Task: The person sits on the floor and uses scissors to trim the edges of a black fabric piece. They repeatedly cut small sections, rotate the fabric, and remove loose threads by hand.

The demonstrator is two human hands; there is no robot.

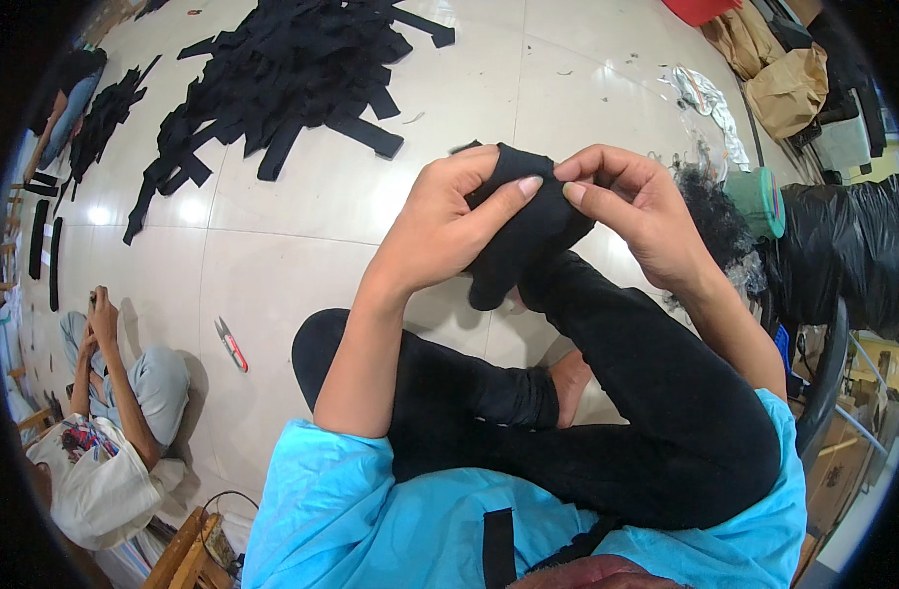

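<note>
A piece of black fabric (pixel 513 240) hangs between my hands, over my raised leg in black trousers. My left hand (pixel 449 211) grips its upper left part, with the thumb lying across the front of the cloth. The fingertips and thumb of my right hand (pixel 636 206) pinch its upper right edge. Part of my left fingers is hidden behind the fabric. Small red-handled snips (pixel 236 349) lie on the tiled floor to the left of my bent knee.
A heap of black fabric strips (pixel 272 79) and a smaller pile (pixel 106 123) lie ahead. A co-worker (pixel 125 412) sits at lower left. At right are black fluff (pixel 709 226), a green container (pixel 754 201), black plastic bags (pixel 832 255) and paper sacks (pixel 783 88).
</note>
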